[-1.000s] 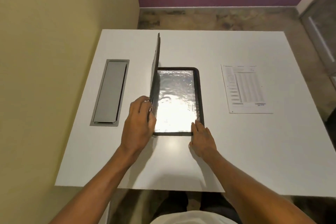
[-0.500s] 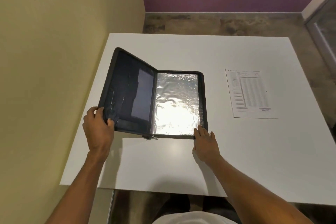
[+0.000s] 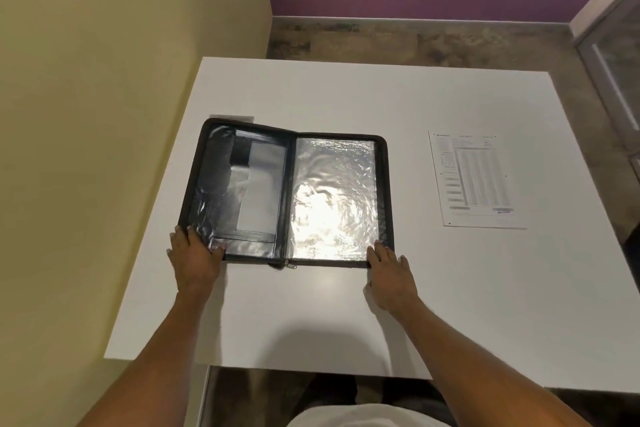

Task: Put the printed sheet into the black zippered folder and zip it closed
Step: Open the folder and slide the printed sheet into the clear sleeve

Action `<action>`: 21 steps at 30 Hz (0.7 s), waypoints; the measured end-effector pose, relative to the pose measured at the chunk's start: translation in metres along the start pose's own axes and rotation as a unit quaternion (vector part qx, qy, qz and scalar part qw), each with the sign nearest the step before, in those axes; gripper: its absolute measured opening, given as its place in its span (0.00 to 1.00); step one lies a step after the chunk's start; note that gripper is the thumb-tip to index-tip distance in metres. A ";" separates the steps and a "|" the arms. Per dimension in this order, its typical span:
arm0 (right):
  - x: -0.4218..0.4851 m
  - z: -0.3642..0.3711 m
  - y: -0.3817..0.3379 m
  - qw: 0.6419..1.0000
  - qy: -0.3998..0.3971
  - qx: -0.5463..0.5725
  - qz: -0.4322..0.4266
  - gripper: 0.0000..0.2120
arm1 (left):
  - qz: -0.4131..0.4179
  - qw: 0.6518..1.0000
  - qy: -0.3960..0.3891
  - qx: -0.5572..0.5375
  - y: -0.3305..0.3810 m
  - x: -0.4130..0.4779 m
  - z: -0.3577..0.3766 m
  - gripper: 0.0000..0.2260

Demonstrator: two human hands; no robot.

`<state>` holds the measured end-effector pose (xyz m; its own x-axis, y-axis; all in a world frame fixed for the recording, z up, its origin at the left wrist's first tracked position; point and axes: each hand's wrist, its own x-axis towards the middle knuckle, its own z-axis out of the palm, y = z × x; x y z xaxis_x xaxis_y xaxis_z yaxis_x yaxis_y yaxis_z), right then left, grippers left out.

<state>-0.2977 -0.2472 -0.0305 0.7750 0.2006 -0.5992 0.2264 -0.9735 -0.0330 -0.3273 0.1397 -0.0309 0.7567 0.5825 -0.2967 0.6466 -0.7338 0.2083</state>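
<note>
Fingers (image 3: 378,250) straight, your left hand (image 3: 194,258) and right hand (image 3: 390,274) rest on the near corners of one black zippered folder (image 3: 382,184), open flat, crinkly shiny plastic inside. One printed sheet (image 3: 474,180) lies apart, right.

Both forearms reach forward. Left hand (image 3: 195,258) palm down, thumb splayed. Right hand (image 3: 389,272) flat, fingers straight.

A single head-worn camera looks forward and steeply down over the table (image 3: 311,308), seemingly from close above.
</note>
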 end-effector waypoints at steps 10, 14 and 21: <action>-0.005 -0.004 0.007 1.000 0.008 0.023 -0.010 0.36 | -0.036 0.998 -0.054 0.016 0.008 0.002 0.023 0.25; -0.008 -0.011 0.014 0.996 0.053 0.069 -0.020 0.36 | -0.012 0.999 0.022 0.022 0.018 -0.007 0.025 0.28; 0.000 -0.039 0.052 0.979 0.144 0.139 -0.025 0.33 | 0.081 0.994 0.075 0.018 0.114 -0.028 0.026 0.27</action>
<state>-0.2629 -0.2936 -0.0013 0.9107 0.2327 -0.3412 0.1300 -0.9457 -0.2980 -0.2773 0.0304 -0.0227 0.8584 0.4991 -0.1183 0.5129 -0.8329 0.2079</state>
